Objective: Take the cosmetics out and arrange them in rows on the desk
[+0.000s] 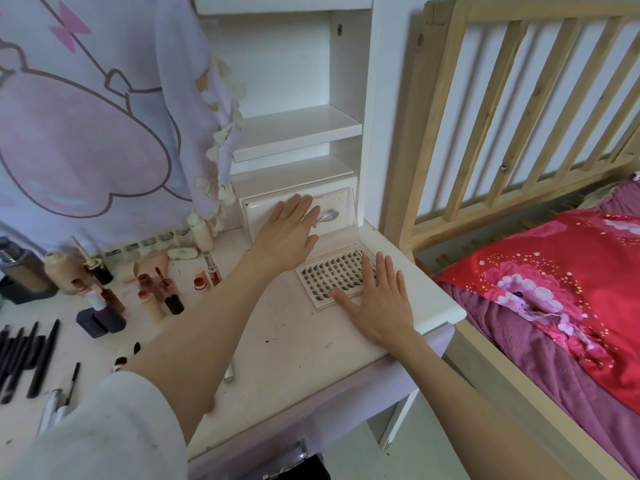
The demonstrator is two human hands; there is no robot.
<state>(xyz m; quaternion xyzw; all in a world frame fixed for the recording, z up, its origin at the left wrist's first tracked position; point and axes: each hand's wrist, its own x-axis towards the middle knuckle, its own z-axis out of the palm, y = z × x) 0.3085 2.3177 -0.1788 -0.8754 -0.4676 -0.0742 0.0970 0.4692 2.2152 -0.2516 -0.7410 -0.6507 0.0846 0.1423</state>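
An open clear case of false lashes (332, 275) lies on the white desk (284, 344) near its right end, its clear lid (341, 216) standing upright. My left hand (287, 233) reaches forward with straight fingers against the lid's left part. My right hand (377, 299) lies flat on the desk, fingers straight, over the lash tray's right front corner. Small lip tints and bottles (156, 289) stand grouped at the left. Dark brushes and pencils (24, 358) lie side by side at the far left.
A white shelf unit (298, 129) with a small drawer (346, 183) rises behind the case. A pink-printed cloth (86, 116) hangs at the left. A wooden bed rail (519, 105) and red bedding (568, 282) stand close on the right. A silver tube (230, 372) lies by my left forearm.
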